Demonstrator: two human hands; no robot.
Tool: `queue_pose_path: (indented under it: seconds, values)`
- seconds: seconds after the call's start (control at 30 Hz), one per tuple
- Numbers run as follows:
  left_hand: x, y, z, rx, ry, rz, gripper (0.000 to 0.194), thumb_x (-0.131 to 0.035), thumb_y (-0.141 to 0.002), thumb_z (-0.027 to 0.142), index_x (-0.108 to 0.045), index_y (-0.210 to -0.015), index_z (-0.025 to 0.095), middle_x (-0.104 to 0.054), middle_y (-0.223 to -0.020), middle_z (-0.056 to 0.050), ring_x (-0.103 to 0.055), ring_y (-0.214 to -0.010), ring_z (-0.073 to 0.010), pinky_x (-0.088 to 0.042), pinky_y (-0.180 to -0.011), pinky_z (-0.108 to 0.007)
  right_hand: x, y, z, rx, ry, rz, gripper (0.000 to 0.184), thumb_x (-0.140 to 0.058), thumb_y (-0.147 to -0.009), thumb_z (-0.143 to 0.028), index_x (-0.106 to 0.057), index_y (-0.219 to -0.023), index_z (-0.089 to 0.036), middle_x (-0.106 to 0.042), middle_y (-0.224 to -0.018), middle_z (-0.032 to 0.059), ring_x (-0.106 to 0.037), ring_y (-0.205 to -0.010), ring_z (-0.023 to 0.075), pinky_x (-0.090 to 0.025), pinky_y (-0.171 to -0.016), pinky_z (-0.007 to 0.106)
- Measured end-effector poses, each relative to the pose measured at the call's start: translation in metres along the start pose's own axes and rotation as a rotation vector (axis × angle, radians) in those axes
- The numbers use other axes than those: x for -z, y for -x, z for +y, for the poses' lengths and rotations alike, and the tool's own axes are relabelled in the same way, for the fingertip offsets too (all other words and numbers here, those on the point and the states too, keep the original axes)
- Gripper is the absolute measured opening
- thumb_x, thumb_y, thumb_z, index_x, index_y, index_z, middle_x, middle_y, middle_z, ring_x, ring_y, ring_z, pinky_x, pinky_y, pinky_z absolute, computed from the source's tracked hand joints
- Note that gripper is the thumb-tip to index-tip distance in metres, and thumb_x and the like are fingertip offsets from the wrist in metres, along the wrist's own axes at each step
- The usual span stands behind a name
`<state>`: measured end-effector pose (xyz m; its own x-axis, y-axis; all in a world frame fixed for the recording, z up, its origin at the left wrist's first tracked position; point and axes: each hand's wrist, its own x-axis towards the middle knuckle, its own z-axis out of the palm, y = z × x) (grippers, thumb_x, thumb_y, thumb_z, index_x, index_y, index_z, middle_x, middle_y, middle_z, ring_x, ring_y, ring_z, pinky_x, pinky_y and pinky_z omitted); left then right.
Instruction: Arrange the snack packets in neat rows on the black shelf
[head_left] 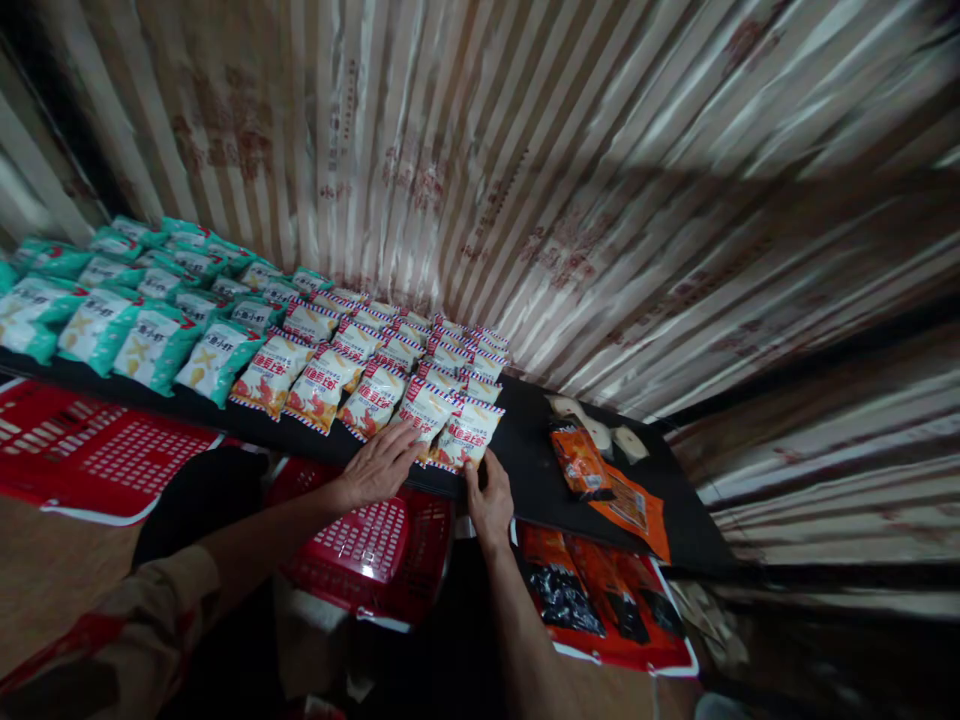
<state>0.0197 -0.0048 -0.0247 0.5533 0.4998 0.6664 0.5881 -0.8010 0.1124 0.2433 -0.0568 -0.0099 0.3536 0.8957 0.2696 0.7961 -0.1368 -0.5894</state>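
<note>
Two bare hands of ours reach forward to the front edge of the black worktop (pixel 529 430). Our left forearm slants up from the lower left out of a patterned sleeve (pixel 169 600), and the left hand (pixel 381 465) lies palm down, its fingers stretched out close together, touching the lower part of a white packet (pixel 429 402). Our right forearm rises steeply from below; the right hand (pixel 491 498) has its thumb at the bottom edge of the end packet (pixel 471 430) and its fingers by that packet's right side, a narrow pose, though we cannot tell whether it grips. That end packet leans at the right of the front row, just beyond the right hand's fingertips and to the right of the left hand's. Green packets (pixel 154 345) stand farther left, orange packets (pixel 581 460) lie to the right, and a red basket (pixel 382 545) sits below our left forearm.
</note>
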Motion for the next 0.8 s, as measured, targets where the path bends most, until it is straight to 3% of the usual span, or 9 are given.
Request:
queue_pose_path:
  seconds: [0.17,0.57,0.8]
  values:
    - [0.000,0.000,0.003,0.044,0.007,-0.045,0.035,-0.042,-0.086,0.014,-0.052,-0.120,0.012,-0.055,-0.119,-0.011,-0.034,-0.130,-0.0224,-0.034,-0.108,-0.040,-0.007,-0.001,0.001,0.062,0.083,0.011,0.065,-0.031,-0.085,-0.059,-0.054,-0.121,-0.011,-0.055,-0.125,0.0148,-0.048,-0.115,0.0250,-0.035,-0.101,0.039]
    - [0.011,0.028,0.025,0.150,-0.037,-0.199,0.052,-0.045,-0.081,0.011,-0.040,-0.133,0.013,-0.036,-0.144,-0.011,-0.016,-0.139,-0.0225,-0.026,-0.111,-0.043,-0.005,-0.003,0.004,0.091,0.082,-0.057,0.063,-0.026,-0.086,-0.058,-0.053,-0.122,-0.014,-0.055,-0.124,0.0132,-0.045,-0.117,0.0264,-0.034,-0.098,0.041]
    - [0.030,0.036,0.030,0.242,-0.110,-0.171,0.056,-0.045,-0.082,0.012,-0.035,-0.137,0.014,-0.024,-0.150,-0.012,-0.006,-0.140,-0.0234,-0.023,-0.111,-0.045,-0.005,-0.008,0.006,0.086,0.104,-0.088,0.069,-0.020,-0.086,-0.059,-0.050,-0.124,-0.011,-0.056,-0.122,0.0161,-0.046,-0.115,0.0284,-0.033,-0.098,0.042]
